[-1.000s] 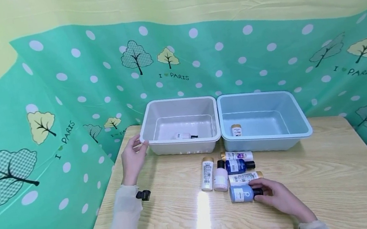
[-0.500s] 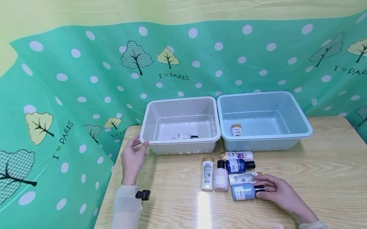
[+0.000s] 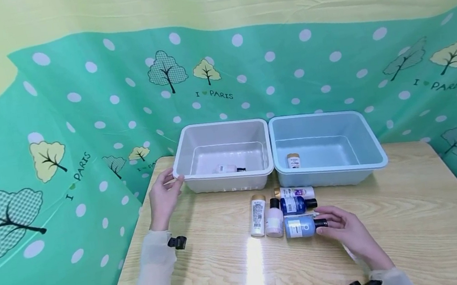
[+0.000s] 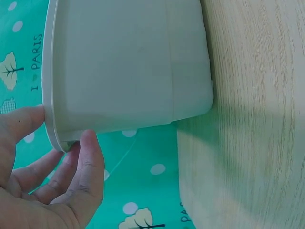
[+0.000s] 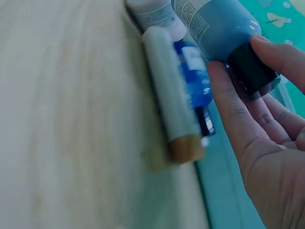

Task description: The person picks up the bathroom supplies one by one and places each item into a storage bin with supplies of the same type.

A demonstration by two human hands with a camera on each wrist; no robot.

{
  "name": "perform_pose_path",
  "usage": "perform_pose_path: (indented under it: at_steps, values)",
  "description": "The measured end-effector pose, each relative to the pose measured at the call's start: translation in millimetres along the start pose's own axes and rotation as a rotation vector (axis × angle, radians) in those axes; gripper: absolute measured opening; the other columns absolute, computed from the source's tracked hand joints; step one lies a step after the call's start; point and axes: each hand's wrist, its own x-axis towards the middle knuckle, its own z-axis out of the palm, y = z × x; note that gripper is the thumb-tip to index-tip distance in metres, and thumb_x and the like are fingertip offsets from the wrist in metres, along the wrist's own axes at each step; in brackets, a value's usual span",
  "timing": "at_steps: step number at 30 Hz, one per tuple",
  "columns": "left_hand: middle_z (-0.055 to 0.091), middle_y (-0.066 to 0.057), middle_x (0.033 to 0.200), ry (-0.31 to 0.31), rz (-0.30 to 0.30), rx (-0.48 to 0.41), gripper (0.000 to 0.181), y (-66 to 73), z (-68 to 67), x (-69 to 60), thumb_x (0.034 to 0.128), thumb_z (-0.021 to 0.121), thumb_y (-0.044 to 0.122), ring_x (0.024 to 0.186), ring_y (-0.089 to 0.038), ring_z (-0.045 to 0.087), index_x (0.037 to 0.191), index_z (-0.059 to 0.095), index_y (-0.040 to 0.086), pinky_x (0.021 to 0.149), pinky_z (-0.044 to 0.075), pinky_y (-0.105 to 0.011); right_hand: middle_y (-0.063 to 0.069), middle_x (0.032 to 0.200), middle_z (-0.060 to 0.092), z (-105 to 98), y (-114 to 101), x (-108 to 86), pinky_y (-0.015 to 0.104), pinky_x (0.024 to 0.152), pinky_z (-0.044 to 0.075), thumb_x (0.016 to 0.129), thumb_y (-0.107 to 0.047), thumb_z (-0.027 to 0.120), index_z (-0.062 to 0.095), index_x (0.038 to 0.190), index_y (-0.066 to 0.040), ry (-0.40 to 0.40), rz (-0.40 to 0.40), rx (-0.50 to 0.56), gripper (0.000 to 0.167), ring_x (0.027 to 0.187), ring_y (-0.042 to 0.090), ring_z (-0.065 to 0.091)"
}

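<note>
My left hand [image 3: 165, 196] pinches the near left corner of the grey bin [image 4: 119, 62], thumb and fingertips on its rim. My right hand [image 3: 348, 230] holds a light blue bottle [image 3: 301, 227] by its black cap [image 5: 252, 71], between thumb and fingers. In the right wrist view the bottle is raised off the table, above a white bottle with a gold cap [image 5: 171, 90] and a dark blue bottle [image 5: 194, 71]. In the head view it covers most of that white bottle. A pale pink bottle [image 3: 274, 220] and another white gold-capped bottle [image 3: 258, 215] lie to its left.
A light blue bin [image 3: 332, 176] stands right of the grey one, with a small gold-capped bottle [image 3: 293, 160] inside. A black-capped pink bottle [image 3: 226, 168] lies in the grey bin. Another white bottle [image 3: 300, 193] lies before the blue bin. Patterned green cloth [image 3: 257, 95] hangs behind.
The light blue bottle has been lifted off the table by my right hand, shifting slightly right, then away from me toward the bins. My left hand keeps its grip on the grey bin's corner.
</note>
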Motion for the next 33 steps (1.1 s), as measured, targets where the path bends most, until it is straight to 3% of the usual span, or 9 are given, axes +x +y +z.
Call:
perform_pose_path:
  at_steps: [9, 16, 23, 33]
  values:
    - [0.059, -0.017, 0.131, -0.007, -0.005, -0.012, 0.057, 0.3, 0.2, 2.0, 0.0974, 0.067, 0.036, 0.111, -0.031, 0.063, 0.144, 0.051, 0.008, 0.076, 0.061, -0.031, 0.018, 0.123, 0.065, 0, -29, 12.1, 0.031, 0.086, 0.058, 0.084, -0.020, 0.083, 0.056, 0.137, -0.002, -0.006, -0.086, -0.007, 0.062, 0.105, 0.020, 0.068]
    - [0.061, -0.017, 0.129, -0.002, -0.008, -0.013, 0.057, -1.0, 0.5, 2.3, 0.0964, 0.068, 0.036, 0.108, -0.031, 0.064, 0.143, 0.052, 0.008, 0.075, 0.061, -0.030, 0.019, 0.122, 0.065, 1, -51, 21.9, 0.029, 0.086, 0.058, 0.087, -0.015, 0.080, 0.056, 0.136, -0.001, 0.009, -0.168, 0.005, 0.056, 0.104, 0.019, 0.068]
    - [0.062, -0.018, 0.128, 0.004, -0.007, -0.023, 0.054, -1.8, 1.5, 1.6, 0.0961, 0.069, 0.034, 0.107, -0.031, 0.064, 0.142, 0.054, 0.009, 0.075, 0.061, -0.030, 0.011, 0.119, 0.067, 1, -75, 35.4, 0.026, 0.088, 0.057, 0.089, -0.012, 0.078, 0.057, 0.134, 0.000, 0.047, -0.244, 0.011, 0.051, 0.104, 0.017, 0.067]
    - [0.064, -0.018, 0.124, 0.010, -0.008, -0.024, 0.054, -2.0, 0.8, 1.1, 0.0963, 0.069, 0.034, 0.108, -0.031, 0.064, 0.142, 0.055, 0.009, 0.075, 0.061, -0.029, 0.011, 0.123, 0.065, 6, -108, 63.0, 0.025, 0.090, 0.055, 0.087, -0.023, 0.081, 0.057, 0.136, -0.004, 0.080, -0.228, 0.002, 0.058, 0.107, 0.017, 0.066]
